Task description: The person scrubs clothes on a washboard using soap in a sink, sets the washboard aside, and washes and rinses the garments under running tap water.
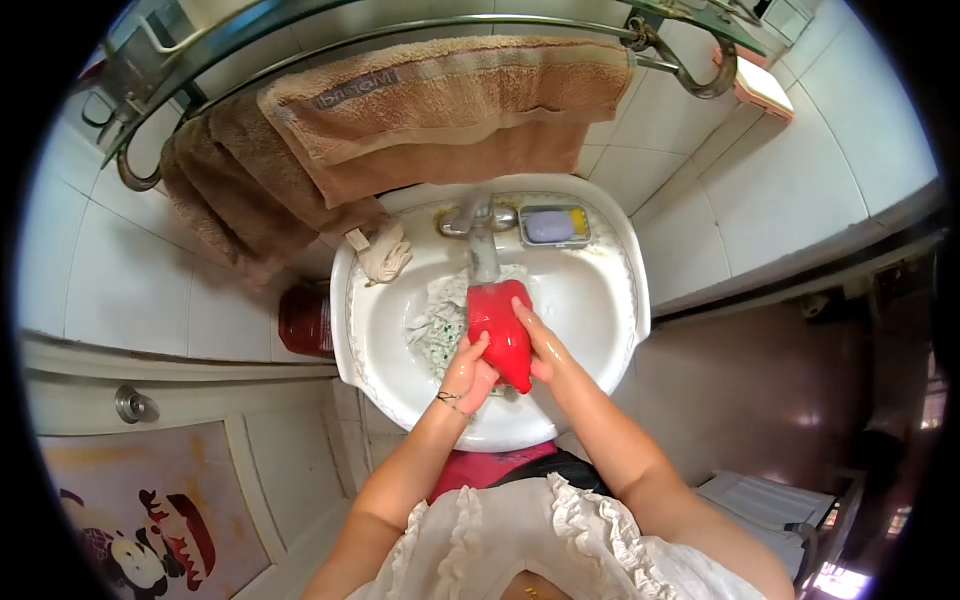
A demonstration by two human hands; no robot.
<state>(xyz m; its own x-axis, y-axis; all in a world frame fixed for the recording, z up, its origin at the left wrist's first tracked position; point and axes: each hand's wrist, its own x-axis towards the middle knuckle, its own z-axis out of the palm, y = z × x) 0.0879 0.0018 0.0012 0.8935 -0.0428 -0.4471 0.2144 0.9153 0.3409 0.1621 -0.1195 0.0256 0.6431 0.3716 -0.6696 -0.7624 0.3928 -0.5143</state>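
Both hands hold a shiny red object, pointed at its lower end, over a white washbasin [590, 345]. My left hand [470, 372] has its curled fingers against the lower left side of the red object [500, 330]. Along its right side lies my right hand [540, 345], the fingers pressed on it. The top of the red object is just under the faucet [483, 245]. Beneath and to the left of it, a white patterned cloth [438, 330] lies wet in the bowl. What the red object is exactly, I cannot tell.
A soap dish with a lilac soap bar [550, 227] and a crumpled beige cloth [385, 255] sit on the basin's back ledge. Brown towels [420, 110] hang from a rail above. A dark red container [305, 320] stands left of the basin.
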